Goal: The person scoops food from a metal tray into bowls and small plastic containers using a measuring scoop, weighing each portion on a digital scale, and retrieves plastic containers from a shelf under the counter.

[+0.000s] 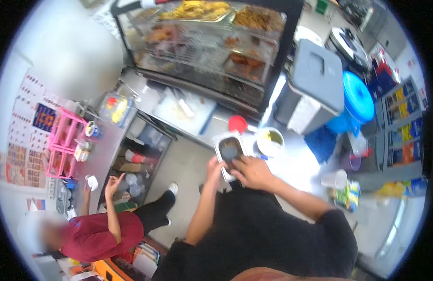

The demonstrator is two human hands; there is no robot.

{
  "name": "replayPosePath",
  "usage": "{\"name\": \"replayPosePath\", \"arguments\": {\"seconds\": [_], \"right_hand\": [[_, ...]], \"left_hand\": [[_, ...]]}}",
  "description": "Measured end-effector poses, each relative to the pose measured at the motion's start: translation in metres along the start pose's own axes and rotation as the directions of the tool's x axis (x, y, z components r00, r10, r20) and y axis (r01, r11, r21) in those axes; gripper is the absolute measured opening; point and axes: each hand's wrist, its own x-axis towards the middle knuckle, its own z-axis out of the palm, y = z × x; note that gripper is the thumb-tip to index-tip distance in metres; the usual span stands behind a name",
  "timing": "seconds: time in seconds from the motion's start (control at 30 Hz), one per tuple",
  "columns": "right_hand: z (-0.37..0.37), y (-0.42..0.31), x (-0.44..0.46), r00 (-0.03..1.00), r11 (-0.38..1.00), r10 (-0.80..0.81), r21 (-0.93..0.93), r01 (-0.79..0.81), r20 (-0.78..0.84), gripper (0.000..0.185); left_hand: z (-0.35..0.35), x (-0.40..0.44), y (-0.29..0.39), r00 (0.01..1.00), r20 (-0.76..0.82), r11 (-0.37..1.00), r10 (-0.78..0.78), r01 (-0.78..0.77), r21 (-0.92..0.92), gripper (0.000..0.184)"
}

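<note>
In front of my torso, at the counter's edge, is a white-rimmed rectangular container [217,144] with dark brown contents and a round, darker patch inside. My left hand [215,171] grips its near left side, fingers closed on the rim. Across its near right side lies my right hand [253,172], thumb and fingers bent over the edge and partly above the contents; its fingertips are blurred. Just beyond the container sits a red round lid or bowl [237,124]. To its right is a white round tub [270,142] holding something yellow-green.
A glass food display case [202,65] stands at the back, beside a grey lidded bin [314,70] and a blue tub [358,98]. A cutting board [183,110] lies left. At lower left, a co-worker in a maroon shirt [104,234] stands by another counter. A clear cup [335,179] is right.
</note>
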Motion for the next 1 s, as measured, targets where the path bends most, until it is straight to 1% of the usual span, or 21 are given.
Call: {"name": "replayPosePath", "arguments": {"seconds": [0.03,0.07,0.1,0.13,0.17,0.2,0.23,0.27,0.3,0.33,0.43,0.47,0.57,0.6,0.67,0.7,0.77,0.83,0.87,0.97,1.0], "right_hand": [[0.0,-0.003,-0.006,0.997,0.994,0.072,0.083,-0.072,-0.007,0.042],[-0.014,-0.009,-0.005,0.974,0.965,0.2,0.154,-0.214,0.105,0.039],[-0.002,0.001,-0.012,0.967,0.94,0.237,0.273,-0.203,-0.095,0.034],[0.015,0.014,-0.024,0.914,0.902,0.295,0.396,-0.172,-0.277,0.03],[0.023,0.026,-0.034,0.816,0.84,0.463,0.465,-0.279,-0.347,0.026],[0.029,0.039,-0.042,0.681,0.754,0.617,0.544,-0.369,-0.393,0.022],[0.036,0.053,-0.048,0.497,0.662,0.735,0.647,-0.378,-0.461,0.015],[0.041,0.068,-0.057,0.366,0.644,0.765,0.627,-0.438,-0.53,0.014],[0.064,0.108,-0.079,0.249,0.524,0.848,0.67,-0.526,-0.468,0.021],[0.085,0.14,-0.098,0.185,0.446,0.89,0.712,-0.543,-0.416,0.035],[0.069,0.15,-0.093,0.137,0.073,0.991,0.853,-0.517,-0.002,0.057],[0.064,0.153,-0.09,0.178,0.032,0.98,0.822,-0.568,0.085,0.073],[0.048,0.15,-0.071,0.193,-0.135,0.934,0.797,-0.589,0.301,0.066],[0.052,0.156,-0.069,0.21,-0.104,0.932,0.775,-0.624,0.294,0.064],[0.057,0.164,-0.069,0.229,-0.092,0.928,0.776,-0.624,0.294,0.058],[0.057,0.167,-0.069,0.25,-0.079,0.917,0.755,-0.651,0.311,0.056],[0.06,0.172,-0.065,0.264,-0.119,0.878,0.715,-0.689,0.4,0.049],[0.06,0.176,-0.065,0.265,-0.167,0.851,0.713,-0.681,0.453,0.048],[0.063,0.177,-0.064,0.213,-0.172,0.87,0.681,-0.712,0.444,0.051],[0.073,0.188,-0.078,0.245,-0.094,0.899,0.705,-0.703,0.364,0.052],[0.069,0.182,-0.085,0.147,-0.088,0.952,0.698,-0.711,0.269,0.052]], "left_hand": [[0.001,-0.007,0.005,1.0,-0.02,1.0,0.0,0.0,-0.013,0.018],[-0.005,-0.009,0.0,1.0,-0.01,1.0,0.004,-0.004,-0.011,0.017],[-0.01,-0.012,0.0,1.0,-0.004,0.999,0.026,-0.026,0.026,0.017],[-0.019,-0.015,-0.007,1.0,-0.019,1.0,0.014,-0.014,0.008,0.017],[-0.023,-0.019,-0.006,0.999,-0.038,0.999,0.026,-0.025,0.046,0.016],[-0.031,-0.019,-0.016,0.999,-0.048,1.0,0.005,-0.005,-0.001,0.016],[-0.035,-0.025,-0.015,0.999,-0.047,1.0,0.003,-0.003,0.006,0.015],[-0.038,-0.031,-0.013,0.998,-0.068,1.0,0.001,-0.001,-0.004,0.016],[-0.045,-0.034,-0.016,0.997,-0.08,1.0,-0.02,0.018,-0.025,0.018],[-0.046,-0.041,-0.009,0.995,-0.092,0.999,-0.028,0.024,-0.038,0.019],[-0.061,-0.047,-0.011,0.992,-0.113,0.997,-0.057,0.051,-0.051,0.02],[-0.066,-0.043,-0.012,0.991,-0.114,0.997,-0.064,0.058,-0.051,0.02],[-0.077,-0.044,-0.001,0.986,-0.133,0.994,-0.1,0.092,-0.065,0.02],[-0.084,-0.041,-0.001,0.988,-0.122,0.996,-0.091,0.089,-0.028,0.019],[-0.089,-0.036,0.006,0.988,-0.107,0.993,-0.109,0.104,-0.054,0.018],[-0.088,-0.038,0.011,0.984,-0.131,0.99,-0.121,0.109,-0.092,0.018],[-0.096,-0.036,0.018,0.992,-0.09,0.99,-0.086,0.074,-0.121,0.019],[-0.095,-0.037,0.04,0.993,-0.11,0.999,-0.049,0.049,-0.005,0.021],[-0.097,-0.035,0.039,0.992,-0.124,0.999,-0.001,-0.005,-0.043,0.022],[-0.101,-0.035,0.042,0.989,-0.127,0.996,0.078,-0.082,-0.02,0.018],[-0.101,-0.041,0.043,0.987,-0.15,0.998,0.061,-0.064,-0.018,0.016]]}}
